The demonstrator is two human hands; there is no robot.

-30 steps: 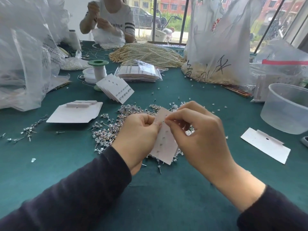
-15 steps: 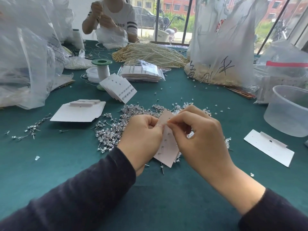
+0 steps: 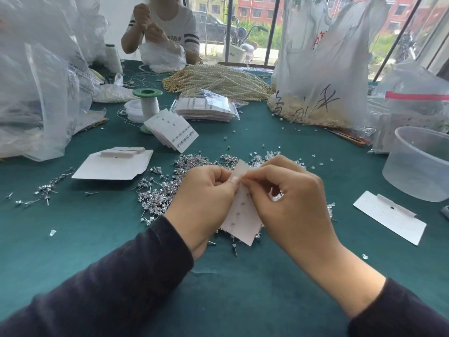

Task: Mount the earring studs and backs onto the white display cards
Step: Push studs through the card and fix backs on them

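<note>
I hold a white display card (image 3: pixel 240 215) upright above the green table, its back side towards me with several stud posts poking through. My left hand (image 3: pixel 204 203) grips its left edge. My right hand (image 3: pixel 289 205) pinches at the card's upper part, fingertips meeting the left thumb; whatever small piece it pinches is hidden. A heap of silver earring studs (image 3: pixel 165 190) lies under and behind my hands. Clear earring backs (image 3: pixel 269 154) are scattered further back. A fanned stack of filled cards (image 3: pixel 170 130) lies beyond.
Blank cards lie at left (image 3: pixel 111 164) and right (image 3: pixel 388 216). A clear plastic tub (image 3: pixel 420 164) stands at right. Thread spool (image 3: pixel 147 103), bagged cards (image 3: pixel 204 109), pearl strands (image 3: pixel 218 79) and big plastic bags (image 3: pixel 323 69) fill the back. A person (image 3: pixel 162 27) works across the table.
My hands stay on the card; the right fingertips have shifted a little higher along it. The view has tilted slightly.
</note>
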